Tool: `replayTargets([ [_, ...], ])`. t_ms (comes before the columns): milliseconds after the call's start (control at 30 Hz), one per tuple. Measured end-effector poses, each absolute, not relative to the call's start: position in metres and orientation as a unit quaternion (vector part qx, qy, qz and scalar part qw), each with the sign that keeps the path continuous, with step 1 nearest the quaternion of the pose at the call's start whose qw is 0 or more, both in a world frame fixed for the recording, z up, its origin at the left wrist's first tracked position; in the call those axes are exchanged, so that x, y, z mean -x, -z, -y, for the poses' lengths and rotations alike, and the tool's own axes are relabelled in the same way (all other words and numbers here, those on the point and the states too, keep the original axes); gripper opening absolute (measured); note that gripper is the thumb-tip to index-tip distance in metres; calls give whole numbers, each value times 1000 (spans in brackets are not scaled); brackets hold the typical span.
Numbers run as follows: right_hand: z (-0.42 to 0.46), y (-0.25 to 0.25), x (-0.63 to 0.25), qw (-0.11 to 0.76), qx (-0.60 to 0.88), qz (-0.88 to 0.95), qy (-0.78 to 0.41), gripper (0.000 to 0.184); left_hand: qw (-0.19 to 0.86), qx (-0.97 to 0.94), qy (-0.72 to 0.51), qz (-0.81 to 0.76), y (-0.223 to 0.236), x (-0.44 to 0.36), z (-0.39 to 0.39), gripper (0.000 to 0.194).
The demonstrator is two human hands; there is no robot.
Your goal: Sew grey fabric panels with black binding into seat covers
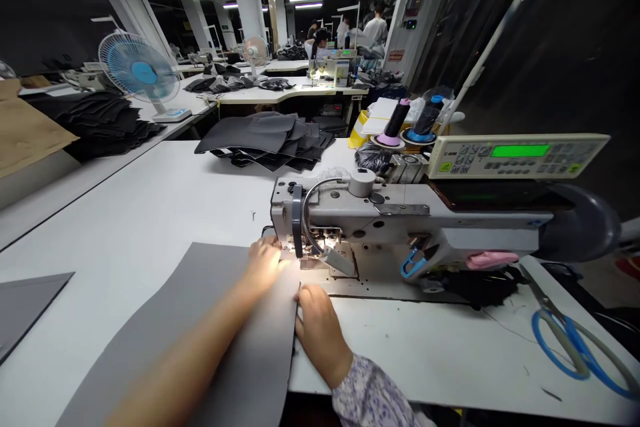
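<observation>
A long grey fabric piece (210, 320) lies on the white table (130, 213) and runs up to the needle of the sewing machine (400, 220). My left hand (265, 263) lies flat on the fabric just left of the needle, fingers pressed down, brightly lit by the machine lamp. My right hand (317, 327) rests at the fabric's right edge in front of the needle plate, fingers curled and pinching that edge.
Blue-handled scissors (575, 347) lie at the right. Small blue snips (413, 263) hang under the machine arm. A control panel (515, 155) and thread cones (397, 120) stand behind. Dark fabric stacks (270, 140) and a fan (140, 73) sit farther back. People work at distant tables.
</observation>
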State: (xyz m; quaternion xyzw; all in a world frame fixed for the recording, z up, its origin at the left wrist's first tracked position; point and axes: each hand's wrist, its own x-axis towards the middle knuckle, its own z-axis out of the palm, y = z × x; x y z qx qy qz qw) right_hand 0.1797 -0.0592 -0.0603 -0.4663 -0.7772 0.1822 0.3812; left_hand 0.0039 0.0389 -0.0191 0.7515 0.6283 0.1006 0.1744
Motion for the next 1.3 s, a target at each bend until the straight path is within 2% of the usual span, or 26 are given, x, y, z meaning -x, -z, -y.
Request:
replayTargets([
  [200, 107, 53, -197, 360, 400, 779, -321, 17, 152, -787, -28, -598, 15, -13, 35, 35],
  [400, 101, 66, -186, 330, 435, 795, -264, 21, 109, -783, -13, -612, 11, -20, 27, 35],
  [767, 67, 68, -183, 340, 467, 792, -198, 22, 57, -784, -28, -617, 21, -21, 13, 42],
  [1000, 38, 70, -180, 335, 470, 797, -177, 22, 34, -793, -50, -607, 31, -16, -2, 32],
  [1300, 5, 71, -178, 369, 471, 791, -128, 24, 8, -789, -132, -599, 46, -12, -23, 25],
])
